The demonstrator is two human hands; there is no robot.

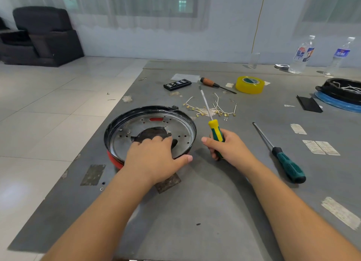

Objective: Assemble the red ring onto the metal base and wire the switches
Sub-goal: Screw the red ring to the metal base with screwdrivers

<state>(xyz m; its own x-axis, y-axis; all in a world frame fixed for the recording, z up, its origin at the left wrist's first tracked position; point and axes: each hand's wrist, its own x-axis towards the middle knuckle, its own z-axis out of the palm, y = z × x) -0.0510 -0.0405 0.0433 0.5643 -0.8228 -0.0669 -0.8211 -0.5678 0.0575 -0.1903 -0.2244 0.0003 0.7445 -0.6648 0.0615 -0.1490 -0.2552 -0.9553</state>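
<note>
Right grip (224,145): fist round screwdriver (214,132), tip at 11 o'clock | left grip (154,157): fingers flat, pressing base (150,132) | ring (115,161) under base, bench (195,202) centre-left | wires (211,108) at 12 | advice: keep base pinned; seat tip squarely before turning.

Grey bench (224,182) with pale tape scraps. Metal base (148,124) silver inside, black rim, red ring (115,162) showing under it, red slot near far edge. Screwdriver (215,132) in right hand (226,145): yellow and green handle, silver shaft. Second screwdriver (289,166) dark green and black handle. Third screwdriver (208,81) brown and black handle. Tape roll (250,85) yellow. Wires (211,108) white with gold terminals. Bit case (177,84) black. Bottles (300,55) clear, blue-white labels. Armchair (43,34) black. Floor tiles white.
</note>
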